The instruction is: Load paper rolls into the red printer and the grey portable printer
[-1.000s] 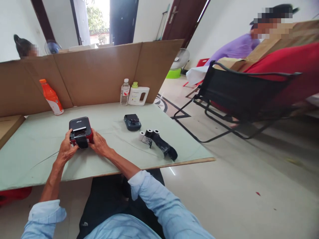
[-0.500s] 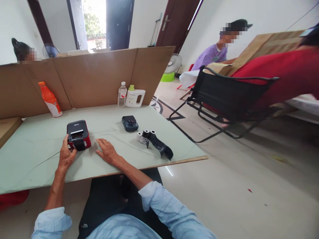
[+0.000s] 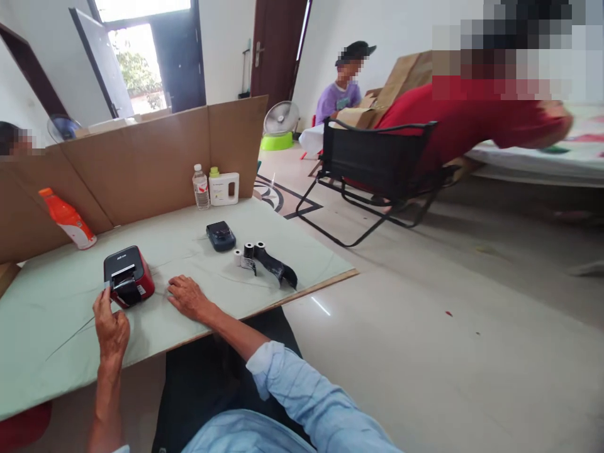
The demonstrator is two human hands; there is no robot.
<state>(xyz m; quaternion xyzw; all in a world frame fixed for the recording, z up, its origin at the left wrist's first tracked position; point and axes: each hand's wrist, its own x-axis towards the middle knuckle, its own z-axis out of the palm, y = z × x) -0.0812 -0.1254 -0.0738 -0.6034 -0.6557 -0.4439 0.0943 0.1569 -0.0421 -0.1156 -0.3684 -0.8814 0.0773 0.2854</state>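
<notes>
A small red and black label printer [image 3: 128, 267] stands on the pale green tabletop, with a glossy dark strip at its front slot. My left hand [image 3: 112, 324] is at its near left corner. Its fingertips touch or nearly touch the casing beside a small pale patch, and the thumb is apart from the fingers. My right hand [image 3: 189, 297] lies palm down to the right of the printer, holding nothing, fingers slightly bent. Beyond it sit a dark compact device [image 3: 221, 236] and several small rolls [image 3: 248, 250], one trailing a black ribbon [image 3: 278, 269].
A cardboard screen [image 3: 151, 154] lines the table's back. Before it stand a leaning orange bottle [image 3: 68, 217], a clear water bottle [image 3: 201, 187] and a white jug [image 3: 224, 189]. To the right, a person in red [image 3: 453, 119] sits in a black folding chair [image 3: 377, 154].
The view has swung to the right. My left thumb has come away from the printer's front, and the hand has drawn back to its corner. My right hand remains on the table.
</notes>
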